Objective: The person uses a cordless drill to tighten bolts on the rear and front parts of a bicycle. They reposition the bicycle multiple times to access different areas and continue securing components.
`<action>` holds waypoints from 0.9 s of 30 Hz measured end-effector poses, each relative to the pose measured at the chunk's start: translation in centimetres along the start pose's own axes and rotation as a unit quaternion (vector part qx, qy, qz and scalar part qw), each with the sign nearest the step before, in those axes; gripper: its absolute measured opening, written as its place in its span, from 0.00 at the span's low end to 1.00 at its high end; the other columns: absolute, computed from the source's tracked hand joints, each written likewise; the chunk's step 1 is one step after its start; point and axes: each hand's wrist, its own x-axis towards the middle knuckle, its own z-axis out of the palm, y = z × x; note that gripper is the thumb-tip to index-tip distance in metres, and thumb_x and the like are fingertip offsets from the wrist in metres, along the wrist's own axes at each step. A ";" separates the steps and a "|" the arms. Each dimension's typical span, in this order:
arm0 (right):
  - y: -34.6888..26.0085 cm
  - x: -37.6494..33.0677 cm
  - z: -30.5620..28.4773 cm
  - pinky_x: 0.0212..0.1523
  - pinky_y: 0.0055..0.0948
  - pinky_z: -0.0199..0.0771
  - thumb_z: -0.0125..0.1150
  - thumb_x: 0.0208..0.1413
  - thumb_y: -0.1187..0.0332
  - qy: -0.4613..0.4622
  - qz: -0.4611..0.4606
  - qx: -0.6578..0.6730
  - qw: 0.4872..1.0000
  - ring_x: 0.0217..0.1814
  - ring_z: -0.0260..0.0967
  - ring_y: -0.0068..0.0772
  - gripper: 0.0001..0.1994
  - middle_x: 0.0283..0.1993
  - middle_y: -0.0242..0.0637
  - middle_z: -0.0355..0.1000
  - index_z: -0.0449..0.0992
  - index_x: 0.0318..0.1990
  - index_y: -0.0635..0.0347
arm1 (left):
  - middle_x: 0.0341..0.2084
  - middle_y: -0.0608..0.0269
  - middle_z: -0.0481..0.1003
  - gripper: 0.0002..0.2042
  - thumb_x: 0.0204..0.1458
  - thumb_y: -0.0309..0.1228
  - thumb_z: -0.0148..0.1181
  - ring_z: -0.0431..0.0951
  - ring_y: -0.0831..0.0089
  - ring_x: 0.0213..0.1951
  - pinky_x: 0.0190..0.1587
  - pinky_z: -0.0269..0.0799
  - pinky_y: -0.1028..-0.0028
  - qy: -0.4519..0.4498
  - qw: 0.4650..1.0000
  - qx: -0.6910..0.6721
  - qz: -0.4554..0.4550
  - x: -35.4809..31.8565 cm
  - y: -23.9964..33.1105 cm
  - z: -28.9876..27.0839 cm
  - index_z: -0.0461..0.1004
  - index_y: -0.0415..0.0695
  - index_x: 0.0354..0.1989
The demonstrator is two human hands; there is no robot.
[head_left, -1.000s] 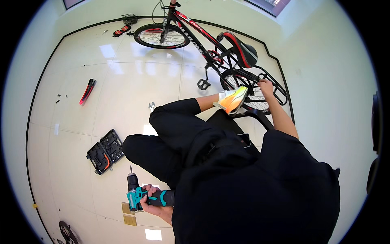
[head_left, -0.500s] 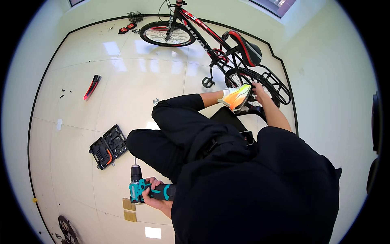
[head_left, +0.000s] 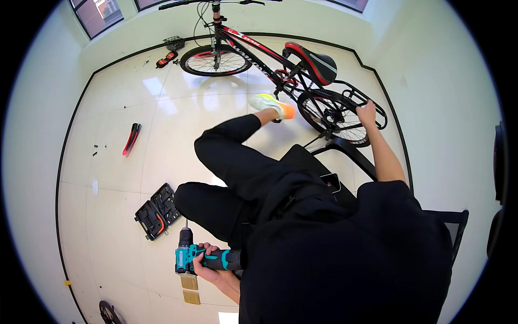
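My left hand (head_left: pixel 209 266) is wrapped round the grip of a teal and black cordless drill (head_left: pixel 186 254), whose long bit points away past my knee. At the right my right hand (head_left: pixel 367 113) closes on the black rear rack (head_left: pixel 353 89) of a bicycle, over the back wheel (head_left: pixel 318 112). The black and red bicycle (head_left: pixel 259 49) stands upright, its saddle (head_left: pixel 318 65) in front of the rack. My shoe (head_left: pixel 270 104) is raised beside a pedal and partly hides the crank.
An open black tool case (head_left: pixel 157 210) lies left of my knees. Farther off are a red and black mudguard (head_left: pixel 131 139), small parts, and a wire basket (head_left: pixel 174 43). Two tan blocks (head_left: pixel 191 296) lie below the drill. A black chair frame (head_left: pixel 345 148) stands near the back wheel.
My right hand has gone from low by the back wheel up onto the rear rack. My foot has swung left, away from the wheel. The drill stays in my left hand.
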 end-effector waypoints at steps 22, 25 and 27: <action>2.0 2.2 4.8 0.62 0.53 0.53 0.66 0.35 0.77 -0.068 -0.328 -0.279 0.900 0.67 0.50 0.56 0.35 0.66 0.55 0.51 0.64 0.57 0.52 | 0.31 0.53 0.64 0.17 0.42 0.23 0.50 0.69 0.72 0.25 0.33 0.74 0.74 0.099 0.995 0.009 0.022 -0.4 0.1 0.3 0.61 0.32 0.42; 0.5 1.6 4.3 0.62 0.55 0.52 0.64 0.34 0.78 -0.107 -0.341 -0.231 0.905 0.67 0.50 0.58 0.35 0.66 0.57 0.51 0.65 0.57 0.54 | 0.31 0.50 0.66 0.20 0.37 0.18 0.52 0.70 0.64 0.31 0.38 0.72 0.68 0.097 0.994 0.027 0.037 -0.8 0.9 0.6 0.62 0.32 0.43; 1.6 2.4 4.7 0.64 0.58 0.49 0.64 0.33 0.78 -0.118 -0.357 -0.244 0.894 0.67 0.48 0.61 0.36 0.66 0.60 0.48 0.64 0.58 0.56 | 0.31 0.51 0.66 0.18 0.40 0.21 0.51 0.70 0.67 0.28 0.36 0.73 0.70 0.104 0.992 0.051 0.045 -0.8 0.3 0.9 0.62 0.32 0.43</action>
